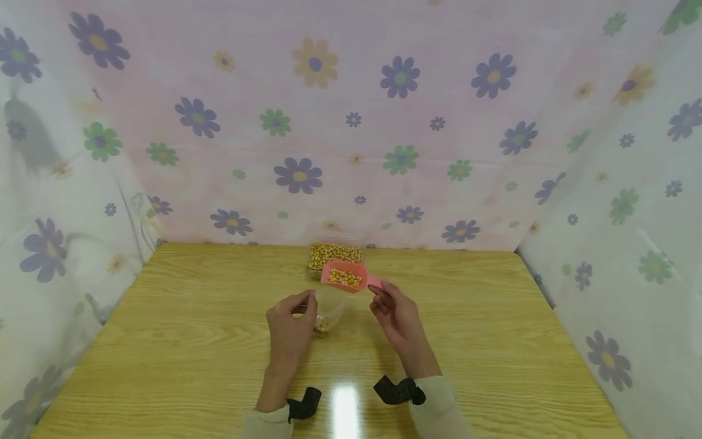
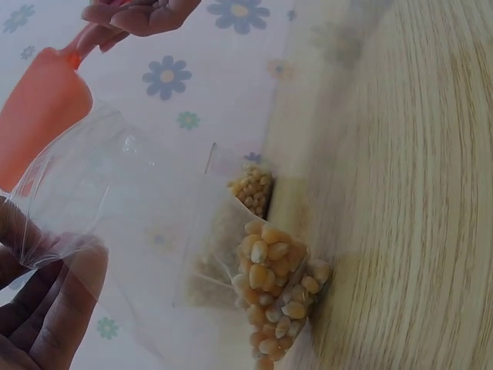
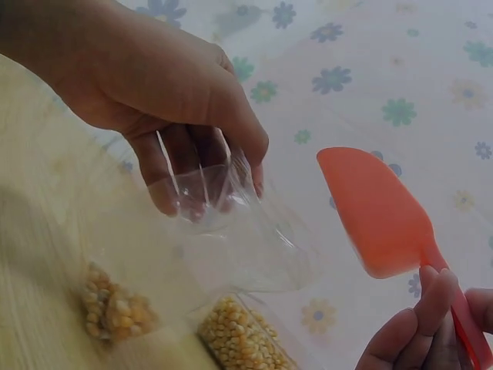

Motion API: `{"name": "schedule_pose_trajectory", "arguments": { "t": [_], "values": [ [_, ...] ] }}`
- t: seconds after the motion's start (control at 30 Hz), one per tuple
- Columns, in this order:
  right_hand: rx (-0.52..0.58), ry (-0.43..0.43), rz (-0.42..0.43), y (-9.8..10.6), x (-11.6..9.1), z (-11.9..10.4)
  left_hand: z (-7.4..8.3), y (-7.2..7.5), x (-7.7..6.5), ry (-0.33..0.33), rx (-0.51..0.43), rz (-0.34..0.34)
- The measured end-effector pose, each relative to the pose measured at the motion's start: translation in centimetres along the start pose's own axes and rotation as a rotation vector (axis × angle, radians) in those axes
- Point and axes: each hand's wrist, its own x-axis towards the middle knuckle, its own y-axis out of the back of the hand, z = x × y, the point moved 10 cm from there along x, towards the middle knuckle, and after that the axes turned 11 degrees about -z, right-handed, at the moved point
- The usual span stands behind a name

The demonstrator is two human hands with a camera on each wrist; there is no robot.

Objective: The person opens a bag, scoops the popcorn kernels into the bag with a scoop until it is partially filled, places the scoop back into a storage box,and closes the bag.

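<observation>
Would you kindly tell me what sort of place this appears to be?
Probably a screened-off tabletop workspace: flower-patterned sheeting rises behind and on both sides of a wood-grain table, and black wrist-worn devices hint at recording.

Toward the near edge of the tabletop (image 1: pixel 192 366), a cream left sleeve (image 1: pixel 267 426) is showing cuff stitching; the right sleeve (image 1: pixel 440 407) is matching its colour. A bent left fitting (image 1: pixel 306 403) and right fitting (image 1: pixel 396 391), both black, are jutting inward beside the cuffs. The left hand (image 1: pixel 290 328) and right hand (image 1: pixel 403 318) are showing bare.
</observation>
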Motion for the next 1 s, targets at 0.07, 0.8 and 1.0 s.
{"name": "schedule_pose_trajectory", "arguments": {
  "t": [0.07, 0.8, 1.0],
  "values": [
    [-0.001, -0.002, -0.002, 0.1, -0.5, 0.3, 0.0, -0.1, -0.1, 0.001, -0.006, -0.004],
    [-0.290, 0.097, 0.038, 0.7, -2.9, -1.3, 0.6, -0.5, -0.9, -0.021, 0.016, 0.025],
    [-0.379, 0.116, 0.088, 0.7, -3.3, -1.9, 0.5, -0.4, -1.0, -0.027, 0.011, 0.035]
  ]
}}
